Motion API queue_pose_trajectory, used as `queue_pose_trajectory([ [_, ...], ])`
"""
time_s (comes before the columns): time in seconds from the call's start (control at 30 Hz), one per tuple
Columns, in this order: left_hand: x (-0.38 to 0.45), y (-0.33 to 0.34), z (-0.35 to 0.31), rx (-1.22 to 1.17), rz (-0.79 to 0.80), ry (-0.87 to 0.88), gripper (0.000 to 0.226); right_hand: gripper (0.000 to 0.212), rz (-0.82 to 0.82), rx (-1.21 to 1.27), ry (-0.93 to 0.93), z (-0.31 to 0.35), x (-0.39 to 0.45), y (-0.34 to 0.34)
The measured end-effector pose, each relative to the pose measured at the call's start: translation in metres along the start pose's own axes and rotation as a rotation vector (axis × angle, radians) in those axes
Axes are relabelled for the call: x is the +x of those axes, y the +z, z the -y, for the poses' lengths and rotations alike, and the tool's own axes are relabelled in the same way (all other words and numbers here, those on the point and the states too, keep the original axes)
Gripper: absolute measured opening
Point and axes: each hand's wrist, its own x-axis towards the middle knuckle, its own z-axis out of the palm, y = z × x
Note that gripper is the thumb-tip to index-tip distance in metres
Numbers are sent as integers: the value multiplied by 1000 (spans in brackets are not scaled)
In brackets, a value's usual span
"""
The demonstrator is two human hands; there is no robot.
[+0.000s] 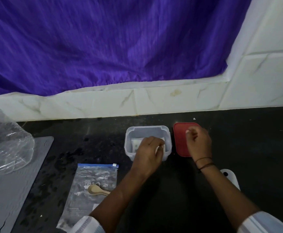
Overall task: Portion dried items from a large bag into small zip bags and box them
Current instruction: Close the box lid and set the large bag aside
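One clear plastic box (147,142) stands open on the dark counter (246,140), near the tiled wall (154,101). Inside it lies one small pale packet (135,145), partly hidden; what it holds cannot be made out. The left hand (148,151) reaches over the box's near rim, fingers curled down into it and pinching something white at the tips, seemingly the packet's edge, though blur leaves that uncertain. Just right of the box lies one red lid (181,140), flat on the counter. The right hand (198,143) hovers over the lid with fingers loosely curled, holding nothing visible.

Nearer the person, one large zip bag (93,185) with a blue seal strip lies flat, dark bits showing through its lower end. One tan spoon (97,190) rests on top of it. To the left, one grey mat (8,190) covers the counter, and a crumpled clear plastic bag (6,142) sits on its far end. A white object (230,178) peeks from behind the right forearm. A purple curtain (103,41) hangs above the tiles.
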Motion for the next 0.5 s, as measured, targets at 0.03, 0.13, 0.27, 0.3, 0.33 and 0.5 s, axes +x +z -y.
queue_pose_trajectory([
  [0.03,4,10,-12,-29,24,44,12,9,16,-42,51,-17,6,-6],
  [0.13,16,45,-43,-142,164,55,13,19,175,-220,172,-63,19,-18],
  [0.27,26,92,-62,-187,510,-214,25,36,407,-433,335,-84,19,-24],
  [0.3,27,104,-61,-165,583,-268,32,40,434,-463,354,-84,19,-24],
  [0.33,28,116,-58,-131,649,-321,41,43,444,-488,362,-85,20,-25],
  [0.5,27,140,-42,-7,806,-532,72,47,466,-473,371,-82,24,-18],
])
